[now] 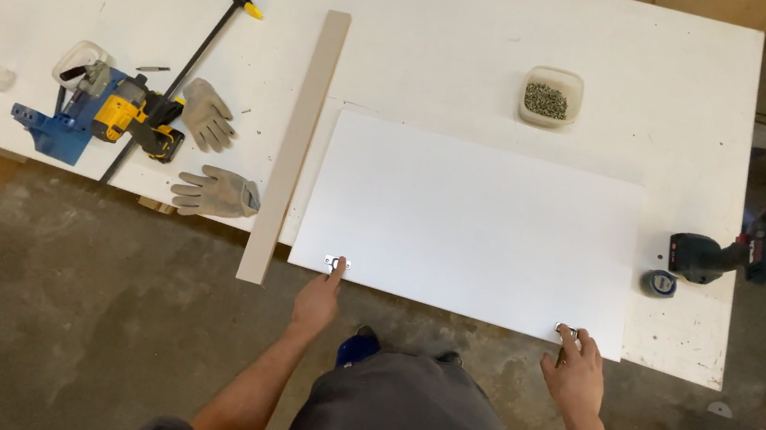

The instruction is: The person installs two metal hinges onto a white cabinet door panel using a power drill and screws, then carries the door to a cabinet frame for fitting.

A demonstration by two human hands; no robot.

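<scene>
A white rectangular panel (471, 222) lies flat on the white workbench (445, 46), its near edge at the bench front. Two small metal hinge plates sit on that edge, one at the left corner (336, 262) and one near the right corner (565, 329). My left hand (317, 301) reaches up with a fingertip on the left plate. My right hand (573, 366) has its fingers on the right plate. Neither hand grips anything.
A long beige strip (296, 144) lies left of the panel. Further left are two work gloves (209, 190), a yellow drill (134, 118), a blue jig (54, 130) and a bar clamp (187, 71). A tub of screws (549, 96), a dark drill (728, 253) and a tape roll (659, 282) lie at the right.
</scene>
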